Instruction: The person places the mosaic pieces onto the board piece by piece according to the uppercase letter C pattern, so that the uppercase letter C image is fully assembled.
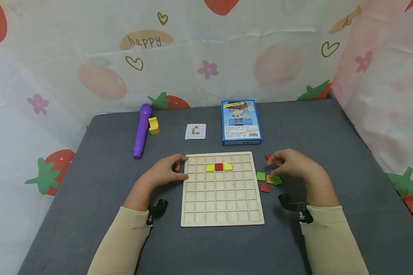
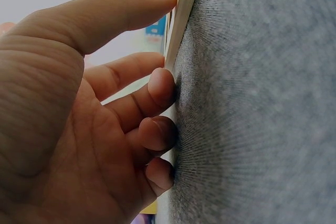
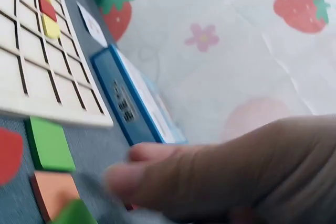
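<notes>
A square wooden grid board [image 1: 210, 206] lies flat on the table. Its upper part carries a red square tile [image 1: 218, 167] between two yellow rounded tiles [image 1: 210, 168]. My left hand [image 1: 161, 171] rests at the board's left edge, thumb and index fingertips touching the rim, other fingers loosely bent in the left wrist view. Right of the board, my right hand [image 1: 294, 164] hovers with bent fingers near a red tile [image 1: 267, 157] that it partly hides. No held piece shows. Below that hand lie a green square tile [image 1: 260, 176], an orange tile [image 1: 269, 179], another green tile [image 1: 277, 180] and a red tile [image 1: 264, 187].
Behind the board stand a blue box [image 1: 241, 126] and a small pattern card [image 1: 195, 131]. Further left lie a purple microphone-shaped object [image 1: 142, 131] and a yellow block [image 1: 153, 126]. A printed cloth [image 1: 206, 46] hangs behind the grey table [image 1: 89, 191].
</notes>
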The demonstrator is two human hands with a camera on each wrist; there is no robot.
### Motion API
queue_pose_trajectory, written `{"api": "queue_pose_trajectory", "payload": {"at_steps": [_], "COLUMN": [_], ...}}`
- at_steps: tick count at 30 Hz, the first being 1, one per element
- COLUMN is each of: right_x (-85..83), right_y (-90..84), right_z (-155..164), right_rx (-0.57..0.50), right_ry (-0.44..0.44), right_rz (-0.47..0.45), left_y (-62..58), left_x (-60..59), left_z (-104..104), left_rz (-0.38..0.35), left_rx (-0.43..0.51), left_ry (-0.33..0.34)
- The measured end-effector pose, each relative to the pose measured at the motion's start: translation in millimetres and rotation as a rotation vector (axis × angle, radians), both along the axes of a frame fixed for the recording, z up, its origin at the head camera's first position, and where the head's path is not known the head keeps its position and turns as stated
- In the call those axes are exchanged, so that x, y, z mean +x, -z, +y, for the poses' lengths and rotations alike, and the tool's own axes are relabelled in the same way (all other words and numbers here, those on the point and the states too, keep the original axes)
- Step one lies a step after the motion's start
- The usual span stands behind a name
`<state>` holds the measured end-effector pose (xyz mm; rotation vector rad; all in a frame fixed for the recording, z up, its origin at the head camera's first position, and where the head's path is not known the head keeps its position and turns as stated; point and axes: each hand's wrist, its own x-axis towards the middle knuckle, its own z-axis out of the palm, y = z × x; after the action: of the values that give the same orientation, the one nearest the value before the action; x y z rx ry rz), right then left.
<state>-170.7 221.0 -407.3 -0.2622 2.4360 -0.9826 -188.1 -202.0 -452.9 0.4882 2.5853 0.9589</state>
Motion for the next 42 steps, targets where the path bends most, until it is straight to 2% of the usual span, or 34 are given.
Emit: {"api": "queue_pose_trajectory", "payload": {"at_steps": [4, 6, 14, 21, 28, 31, 35, 42], "right_x": [0.5, 1.0, -1.3, -1.6, 2.9, 6.6, 11.0, 12.6], "right_y": [4.1, 6.2, 14.3, 15.0, -0.7, -9.3, -18.1, -16.6], "right_z": [9, 11, 13, 14, 6, -3, -18, -52], "right_rx": [-0.002, -0.003, 0.019, 0.041, -0.006, -0.012, 0.006, -0.023], "right_ry": [-0.057, -0.069, -0.051, -0.049, -0.021, -0.020, -0.022, -0.040], "right_rz": [-0.160, -0.203, -0.208, -0.142, -0.002, 0.067, 0.104, 0.166], "left_y": [0.3, 0.3, -0.3, 0.6, 1.2, 1.5, 1.7, 1.5], "left_x": [-0.2, -0.3, -0.2, -1.2, -1.7, -1.9, -1.7, -0.9], "left_z": [0, 0, 0, -1, -1, -1, -1, -1], "left_rz": [-0.001, 0.000, -0.002, 0.003, 0.001, 0.001, 0.001, 0.002], "left_rx": [-0.006, -0.005, -0.005, -0.015, -0.013, -0.012, -0.014, -0.008], "left_ry": [0.001, 0.001, 0.000, 0.003, 0.007, 0.007, 0.004, 0.002]}}
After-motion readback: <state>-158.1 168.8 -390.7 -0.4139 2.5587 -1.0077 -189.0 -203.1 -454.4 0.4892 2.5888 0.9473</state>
